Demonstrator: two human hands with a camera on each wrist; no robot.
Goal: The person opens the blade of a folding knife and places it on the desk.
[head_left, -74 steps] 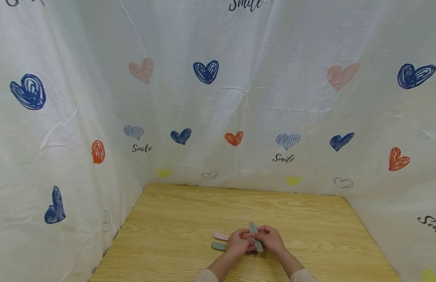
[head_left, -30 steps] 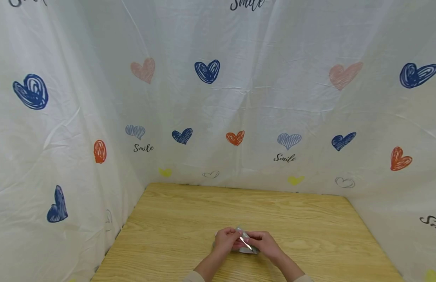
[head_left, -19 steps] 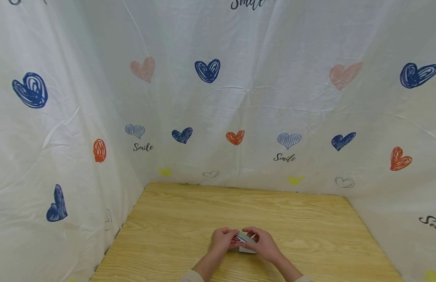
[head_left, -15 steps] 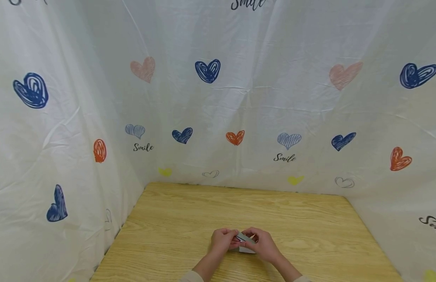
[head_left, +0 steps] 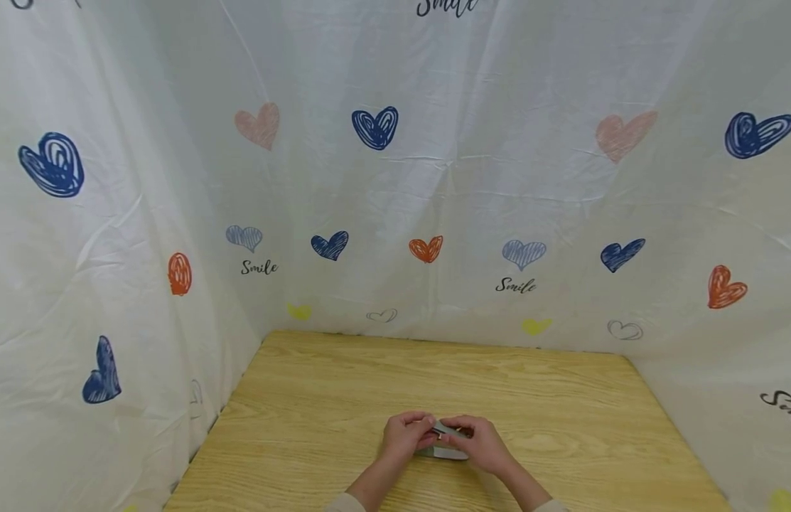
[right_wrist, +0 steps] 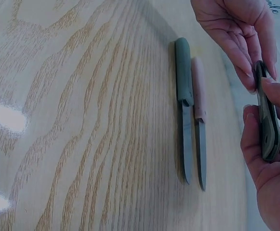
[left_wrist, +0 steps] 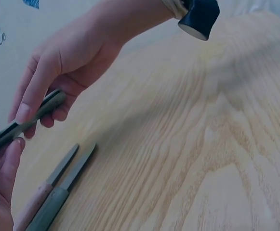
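Observation:
Above the table both hands hold a green folding knife (head_left: 454, 429), its dark slot showing along the handle in the right wrist view. My left hand (head_left: 401, 435) pinches its far, narrower end; my right hand (head_left: 486, 445) grips the wider end between thumb and fingers. No extended blade shows on it; fingers cover parts of both ends. Below, on the wood, lie a green-handled knife (right_wrist: 184, 77) and a pink-handled knife (right_wrist: 198, 89), side by side with bare blades pointing the same way. In the head view the hands mostly hide these two.
The wooden table (head_left: 331, 398) reaches back to a white curtain (head_left: 446, 178) printed with hearts and "Smile", which also hangs at both sides. A dark wrist device (left_wrist: 200, 19) sits on the right wrist.
The folding knife, held upright at first, has tilted and swung lower between the hands. A bright metal strip seen along it one second ago no longer shows. Both hands shifted slightly left.

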